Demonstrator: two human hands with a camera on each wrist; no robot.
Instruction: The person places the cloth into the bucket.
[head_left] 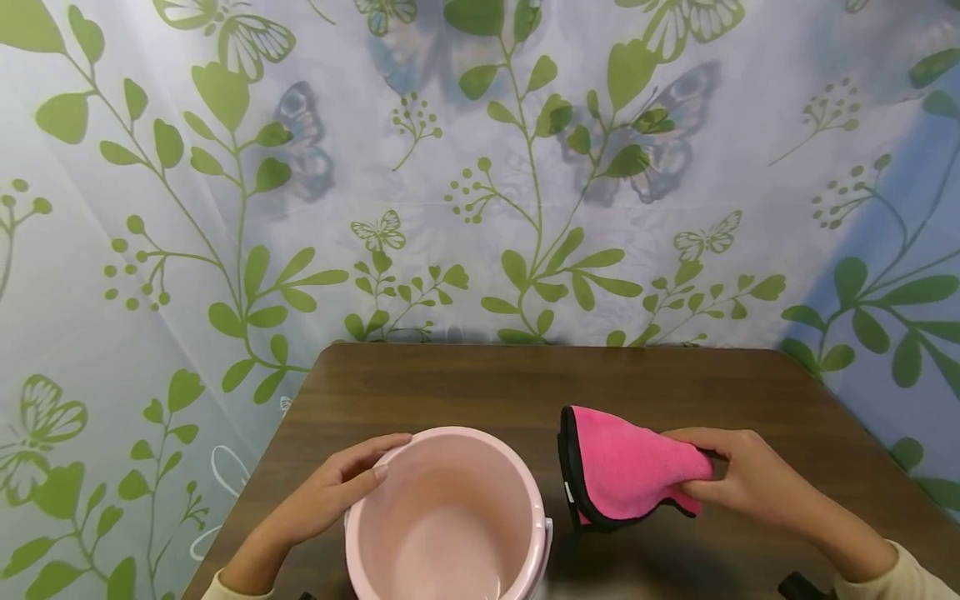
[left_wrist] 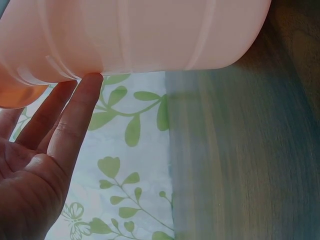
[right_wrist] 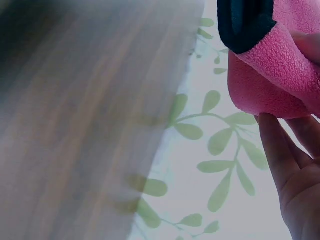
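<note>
A pale pink bucket stands at the table's near side, its inside bare. My left hand grips its left rim, thumb at the edge. In the left wrist view, fingers of that hand touch the bucket's ribbed outer wall. To the right of the bucket, my right hand pinches a bright pink towel with black edging, held folded above the table. The right wrist view shows the towel's fluffy surface between thumb and fingers.
The brown wooden table runs back to a pale curtain printed with green leaves and butterflies. On the bucket's right side is a white handle joint. A dark object shows below the right wrist.
</note>
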